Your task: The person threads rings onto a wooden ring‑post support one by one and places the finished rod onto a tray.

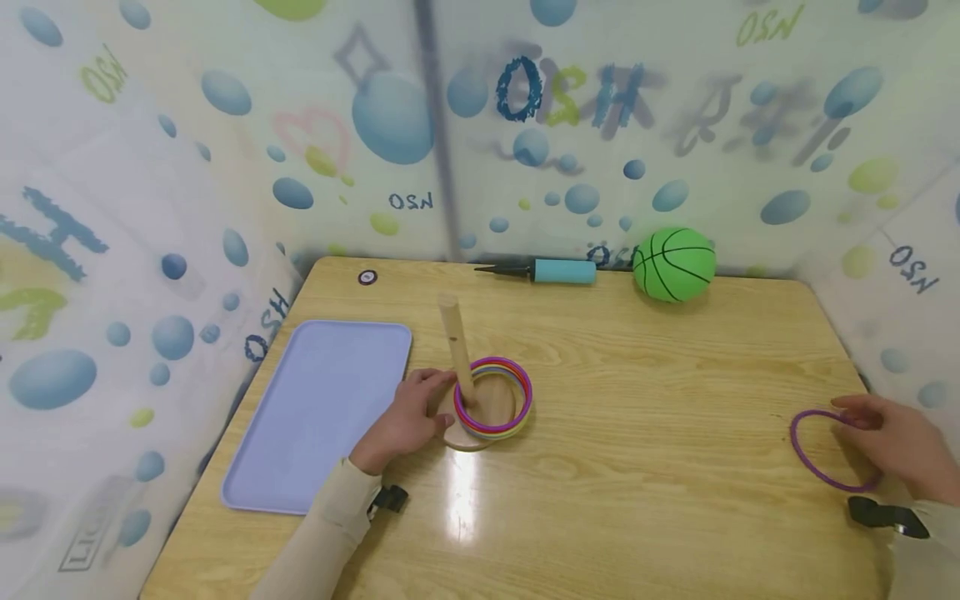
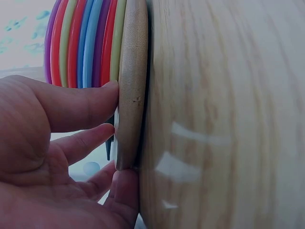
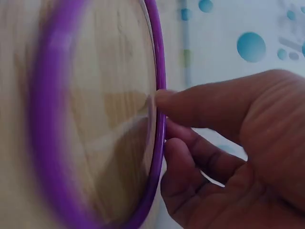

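Observation:
At the right of the head view, my right hand [image 1: 903, 442] pinches a purple ring [image 1: 806, 454] between thumb and fingers, close over the table. My left hand [image 1: 405, 412] rests with spread fingers at the near left side of a round wooden base [image 1: 455, 433]. The left wrist view shows its thumb and fingertips touching the edge and upper face of that base. A wooden peg [image 1: 455, 346] rises from the base, leaning a little left. Around its foot lies a stack of several coloured rings [image 2: 81, 43] in purple, red, yellow-green and blue, a purple one topmost.
A lavender tray [image 1: 322, 400] lies left of the base. Along the back edge are a small round dark-rimmed disc [image 1: 367, 277], a blue hand pump [image 1: 564, 272] with a black nozzle, and a green ball [image 1: 673, 264]. Patterned walls [image 1: 480, 150] border the wooden table.

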A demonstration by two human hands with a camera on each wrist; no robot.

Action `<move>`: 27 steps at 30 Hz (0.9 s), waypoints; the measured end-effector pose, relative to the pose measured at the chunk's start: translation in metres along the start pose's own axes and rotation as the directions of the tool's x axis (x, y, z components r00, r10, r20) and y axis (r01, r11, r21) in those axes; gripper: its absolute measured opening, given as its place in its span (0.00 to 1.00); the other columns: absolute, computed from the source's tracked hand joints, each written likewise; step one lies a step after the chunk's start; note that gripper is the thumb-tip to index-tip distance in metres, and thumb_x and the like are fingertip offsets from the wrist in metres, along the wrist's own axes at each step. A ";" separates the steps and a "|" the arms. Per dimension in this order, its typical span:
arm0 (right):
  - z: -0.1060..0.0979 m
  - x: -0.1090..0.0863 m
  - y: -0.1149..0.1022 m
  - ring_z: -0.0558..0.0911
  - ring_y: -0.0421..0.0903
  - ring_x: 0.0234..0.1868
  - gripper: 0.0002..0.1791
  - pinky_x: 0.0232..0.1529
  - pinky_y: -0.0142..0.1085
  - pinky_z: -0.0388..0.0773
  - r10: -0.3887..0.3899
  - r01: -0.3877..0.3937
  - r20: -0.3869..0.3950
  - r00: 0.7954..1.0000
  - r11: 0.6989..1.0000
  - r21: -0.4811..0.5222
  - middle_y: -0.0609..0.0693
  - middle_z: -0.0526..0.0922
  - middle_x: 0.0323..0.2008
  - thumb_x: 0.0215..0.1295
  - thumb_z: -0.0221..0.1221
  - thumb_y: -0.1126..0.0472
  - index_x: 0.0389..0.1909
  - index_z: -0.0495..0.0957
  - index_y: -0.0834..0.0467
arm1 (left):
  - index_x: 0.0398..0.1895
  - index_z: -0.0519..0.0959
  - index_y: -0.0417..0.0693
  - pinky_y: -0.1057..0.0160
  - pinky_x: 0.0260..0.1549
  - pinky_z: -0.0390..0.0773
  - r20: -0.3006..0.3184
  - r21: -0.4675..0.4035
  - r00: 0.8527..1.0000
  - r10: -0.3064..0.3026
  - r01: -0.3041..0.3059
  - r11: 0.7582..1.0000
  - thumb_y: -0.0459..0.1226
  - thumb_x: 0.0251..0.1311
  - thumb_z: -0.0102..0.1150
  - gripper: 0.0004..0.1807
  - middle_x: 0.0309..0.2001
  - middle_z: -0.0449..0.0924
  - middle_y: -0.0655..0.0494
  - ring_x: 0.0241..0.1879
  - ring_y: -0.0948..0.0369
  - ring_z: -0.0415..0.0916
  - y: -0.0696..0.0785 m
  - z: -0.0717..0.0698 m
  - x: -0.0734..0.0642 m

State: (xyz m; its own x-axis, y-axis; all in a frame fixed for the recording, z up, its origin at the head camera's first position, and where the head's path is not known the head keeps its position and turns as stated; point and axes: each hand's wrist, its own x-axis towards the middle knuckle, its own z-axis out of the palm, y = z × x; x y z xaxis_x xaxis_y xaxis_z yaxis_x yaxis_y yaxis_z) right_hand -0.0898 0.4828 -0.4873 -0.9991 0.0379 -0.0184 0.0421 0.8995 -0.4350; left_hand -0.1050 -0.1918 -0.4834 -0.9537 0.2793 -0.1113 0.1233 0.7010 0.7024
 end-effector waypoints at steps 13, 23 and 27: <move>0.003 0.005 -0.015 0.76 0.28 0.28 0.17 0.29 0.29 0.75 -0.042 0.031 0.182 0.982 0.998 0.059 0.60 0.89 0.38 0.76 0.60 0.64 0.54 0.82 0.75 | 0.74 0.73 0.43 0.33 0.70 0.61 -0.007 0.008 1.000 0.010 -0.010 1.000 0.30 0.60 0.70 0.36 0.70 0.69 0.35 0.72 0.33 0.61 -0.003 0.001 -0.001; 0.009 0.006 -0.022 0.85 0.31 0.35 0.24 0.35 0.32 0.86 -0.051 -0.022 0.238 0.970 0.955 0.297 0.40 0.87 0.41 0.79 0.60 0.59 0.61 0.76 0.78 | 0.74 0.73 0.43 0.34 0.70 0.62 -0.010 -0.007 1.000 0.004 -0.005 1.000 0.29 0.61 0.69 0.35 0.70 0.70 0.37 0.71 0.36 0.62 -0.002 0.002 -0.003; 0.005 0.009 -0.026 0.88 0.36 0.38 0.21 0.37 0.34 0.88 -0.086 -0.030 0.257 0.963 0.909 0.415 0.33 0.87 0.40 0.79 0.60 0.62 0.61 0.77 0.75 | 0.75 0.73 0.44 0.34 0.70 0.62 -0.011 -0.003 1.000 0.004 -0.005 1.000 0.29 0.61 0.69 0.36 0.70 0.70 0.37 0.72 0.36 0.61 -0.002 0.001 -0.002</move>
State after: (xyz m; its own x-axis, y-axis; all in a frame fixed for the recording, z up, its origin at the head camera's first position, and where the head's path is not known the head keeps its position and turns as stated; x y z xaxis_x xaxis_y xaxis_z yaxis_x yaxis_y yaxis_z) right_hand -0.0998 0.4572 -0.4803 -0.9653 -0.1527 -0.2119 0.0680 0.6364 -0.7684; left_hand -0.1032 -0.1928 -0.4857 -0.9561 0.2753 -0.1004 0.1268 0.6976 0.7052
